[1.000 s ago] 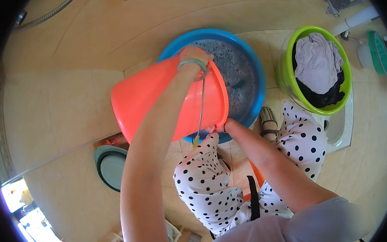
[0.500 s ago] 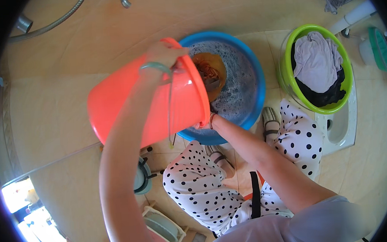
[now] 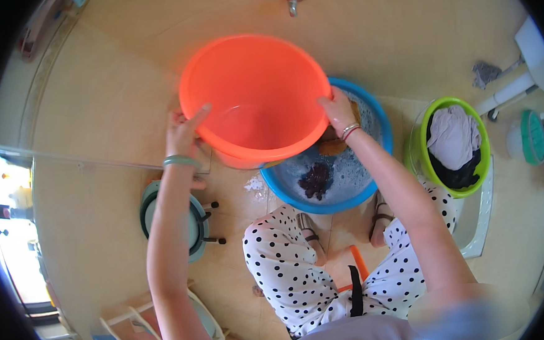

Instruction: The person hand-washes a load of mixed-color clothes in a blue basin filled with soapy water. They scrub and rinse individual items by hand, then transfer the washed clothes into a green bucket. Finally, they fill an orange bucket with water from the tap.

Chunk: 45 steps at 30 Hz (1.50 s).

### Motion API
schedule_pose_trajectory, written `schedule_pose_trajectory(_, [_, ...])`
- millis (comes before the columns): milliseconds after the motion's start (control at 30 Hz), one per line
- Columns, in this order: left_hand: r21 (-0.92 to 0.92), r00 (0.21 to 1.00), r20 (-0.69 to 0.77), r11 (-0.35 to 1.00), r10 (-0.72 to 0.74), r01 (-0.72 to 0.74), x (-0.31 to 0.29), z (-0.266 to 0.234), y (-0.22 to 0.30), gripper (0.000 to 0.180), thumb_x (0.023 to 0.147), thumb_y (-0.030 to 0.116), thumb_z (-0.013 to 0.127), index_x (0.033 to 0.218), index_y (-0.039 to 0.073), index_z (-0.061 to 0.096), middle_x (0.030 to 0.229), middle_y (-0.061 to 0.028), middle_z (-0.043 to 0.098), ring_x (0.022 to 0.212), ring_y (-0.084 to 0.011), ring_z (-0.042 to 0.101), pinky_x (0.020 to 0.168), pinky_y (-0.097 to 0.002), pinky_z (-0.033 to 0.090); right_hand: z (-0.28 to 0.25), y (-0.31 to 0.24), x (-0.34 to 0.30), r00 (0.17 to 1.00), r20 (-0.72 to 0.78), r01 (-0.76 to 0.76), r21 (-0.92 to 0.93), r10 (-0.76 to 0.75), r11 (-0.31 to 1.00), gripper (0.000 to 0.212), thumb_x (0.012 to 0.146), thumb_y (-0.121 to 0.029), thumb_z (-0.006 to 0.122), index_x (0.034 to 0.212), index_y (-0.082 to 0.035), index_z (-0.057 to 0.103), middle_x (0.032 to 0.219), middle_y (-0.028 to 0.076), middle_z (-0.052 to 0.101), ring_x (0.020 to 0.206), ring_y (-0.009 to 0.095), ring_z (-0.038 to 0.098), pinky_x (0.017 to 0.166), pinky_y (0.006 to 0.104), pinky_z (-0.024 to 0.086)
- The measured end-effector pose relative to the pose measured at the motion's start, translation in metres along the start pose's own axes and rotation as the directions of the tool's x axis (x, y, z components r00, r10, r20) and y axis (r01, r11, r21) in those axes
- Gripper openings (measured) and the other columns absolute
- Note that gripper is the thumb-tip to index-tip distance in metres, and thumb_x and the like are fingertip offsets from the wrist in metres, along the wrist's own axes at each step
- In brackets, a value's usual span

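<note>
Between my two hands I hold an orange-red plastic bucket (image 3: 254,90) by its rim, its mouth facing up toward me and its bare inner wall in view. My left hand (image 3: 184,137) grips the left side of the rim. On the right side, my right hand (image 3: 338,110) has its thumb over the edge, with some fingers hidden. A blue basin (image 3: 382,132) of sudsy water lies below and partly behind the bucket. In it are a dark red cloth (image 3: 316,181) and a brown-orange item (image 3: 334,144), partly covered by the bucket and my right hand.
A green basin (image 3: 416,155) with light and dark clothes stands to the right, by a white ceramic fixture (image 3: 476,232). Folded grey-green basins (image 3: 194,228) lean at the left wall. A shelf rack (image 3: 138,321) is at lower left. A tap (image 3: 293,0) juts from the far wall.
The bucket has swung from tipped over the blue basin to mouth-up, further left of it. My right hand has moved from low by the basin up to the bucket's rim.
</note>
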<state>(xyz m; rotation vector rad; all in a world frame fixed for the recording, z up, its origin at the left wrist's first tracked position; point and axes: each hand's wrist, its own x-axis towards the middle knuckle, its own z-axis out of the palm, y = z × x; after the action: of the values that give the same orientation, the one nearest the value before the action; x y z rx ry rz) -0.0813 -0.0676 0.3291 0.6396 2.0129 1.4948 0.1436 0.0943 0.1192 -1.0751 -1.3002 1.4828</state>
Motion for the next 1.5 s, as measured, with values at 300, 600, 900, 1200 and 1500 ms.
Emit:
schedule_pose_trajectory(300, [-0.564, 0.995, -0.054, 0.825, -0.079, 0.035, 0.002, 0.067, -0.057, 0.045, 0.071, -0.007, 0.064, 0.108, 0.009, 0.045, 0.093, -0.0055, 0.060, 0.076, -0.0153, 0.061, 0.056, -0.0271, 0.051, -0.053, -0.118, 0.069, 0.858, 0.037, 0.313, -0.827, -0.512, 0.466, 0.062, 0.089, -0.052, 0.058, 0.117, 0.004, 0.062, 0.114, 0.025, 0.064, 0.102, 0.039, 0.062, 0.090, 0.0439, 0.048])
schedule_pose_trajectory(600, [-0.713, 0.994, -0.074, 0.701, -0.086, 0.007, -0.015, 0.092, -0.075, 0.044, 0.068, -0.014, 0.062, 0.104, 0.007, 0.048, 0.092, -0.0054, 0.060, 0.079, -0.0156, 0.061, 0.067, -0.0280, 0.052, 0.028, -0.213, 0.126, 0.900, 0.256, 0.405, -0.790, -0.354, 0.460, 0.042, 0.091, -0.038, 0.059, 0.109, -0.002, 0.068, 0.098, 0.016, 0.070, 0.088, 0.029, 0.066, 0.081, 0.0379, 0.051])
schedule_pose_trajectory(900, [-0.748, 0.997, 0.003, 0.662, -0.081, 0.056, -0.016, 0.093, -0.081, 0.044, 0.068, -0.014, 0.060, 0.106, 0.006, 0.050, 0.096, -0.0064, 0.062, 0.081, -0.0150, 0.061, 0.072, -0.0280, 0.052, -0.013, -0.215, 0.166, 0.930, 0.110, 0.315, -0.734, -0.352, 0.601, 0.029, 0.090, -0.030, 0.063, 0.093, -0.002, 0.070, 0.083, 0.008, 0.072, 0.067, 0.013, 0.068, 0.063, 0.0300, 0.053])
schedule_pose_trajectory(1200, [-0.721, 0.997, 0.003, 0.690, -0.074, 0.053, -0.022, 0.089, -0.087, 0.041, 0.067, -0.013, 0.058, 0.102, 0.006, 0.052, 0.093, -0.0045, 0.061, 0.082, -0.0147, 0.060, 0.075, -0.0272, 0.050, -0.025, -0.150, 0.126, 0.939, 0.252, 0.335, -0.822, -0.234, 0.460, 0.036, 0.090, -0.033, 0.062, 0.097, 0.002, 0.067, 0.083, 0.014, 0.070, 0.079, 0.022, 0.069, 0.065, 0.0340, 0.054])
schedule_pose_trajectory(1500, [-0.766, 0.998, 0.000, 0.642, -0.056, 0.036, -0.014, 0.068, -0.102, 0.042, 0.068, -0.015, 0.058, 0.105, 0.005, 0.052, 0.094, -0.0056, 0.064, 0.082, -0.0137, 0.061, 0.075, -0.0277, 0.052, -0.069, -0.135, 0.089, 0.901, 0.193, -0.232, -0.542, 0.388, 0.808, 0.068, 0.084, -0.041, 0.070, 0.136, -0.004, 0.046, 0.130, 0.011, 0.057, 0.116, 0.024, 0.057, 0.085, 0.0454, 0.055])
